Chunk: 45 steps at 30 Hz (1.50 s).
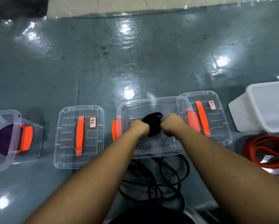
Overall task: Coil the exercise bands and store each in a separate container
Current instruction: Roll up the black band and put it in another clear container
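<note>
A black exercise band is partly wound into a flat coil (152, 125) over the open clear container (151, 101) in the middle. My left hand (138, 128) grips the coil's left side and my right hand (172, 125) grips its right side. The band's loose length (159, 180) trails in loops on the floor between my forearms. A purple coiled band (3, 141) lies inside the clear container (8, 152) at far left. An orange band (264, 152) lies in loose loops at the right.
Two clear lids with orange handles and labels lie flat: one (67, 159) left of the middle container, one (216, 101) right of it. White tubs (258, 113) stand at far right. The floor is glossy grey-green.
</note>
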Available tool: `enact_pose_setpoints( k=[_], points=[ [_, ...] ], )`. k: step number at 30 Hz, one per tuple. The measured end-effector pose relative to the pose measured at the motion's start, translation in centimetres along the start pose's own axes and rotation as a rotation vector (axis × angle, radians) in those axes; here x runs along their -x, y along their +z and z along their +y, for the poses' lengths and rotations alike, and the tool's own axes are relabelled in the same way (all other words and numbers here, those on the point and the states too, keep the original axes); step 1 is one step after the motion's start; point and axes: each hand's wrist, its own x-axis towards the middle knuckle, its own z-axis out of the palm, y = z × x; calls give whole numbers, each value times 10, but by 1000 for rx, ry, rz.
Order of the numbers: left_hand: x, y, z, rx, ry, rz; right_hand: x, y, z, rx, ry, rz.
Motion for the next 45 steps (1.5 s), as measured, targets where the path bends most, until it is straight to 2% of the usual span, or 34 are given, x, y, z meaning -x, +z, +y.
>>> enact_pose_setpoints(
  k=[2, 5, 13, 18, 23, 28, 32, 35, 38, 40, 43, 45],
  points=[
    [10, -3, -2, -8, 69, -44, 17, -6, 0, -27, -43, 16],
    [32, -5, -10, -13, 205, -24, 40, -8, 4, -81, -121, 75],
    [102, 2, -30, -143, 514, 211, 93, -6, 30, -62, -333, 247],
    [133, 22, -57, -142, 579, 296, 118, 5, 60, -70, -514, 263],
    [148, 50, -101, -178, 484, 257, 126, 37, 100, -14, -597, 99],
    [145, 72, -151, -297, 278, 195, 121, 79, 141, 130, -519, -61],
    [140, 84, -174, -271, 186, 72, 119, 106, 162, 132, -451, -135],
    [133, 94, -183, -196, 159, 46, 117, 119, 166, 90, -404, -93],
    [125, 99, -186, 69, 97, 52, 116, 126, 163, 21, -380, -38],
    [119, 98, -188, 153, 104, 65, 115, 129, 161, 40, -394, -39],
    [115, 90, -189, 5, 189, 65, 117, 130, 156, 127, -404, -7],
    [120, 81, -187, -148, 261, 111, 121, 128, 152, 122, -427, 85]
  ],
)
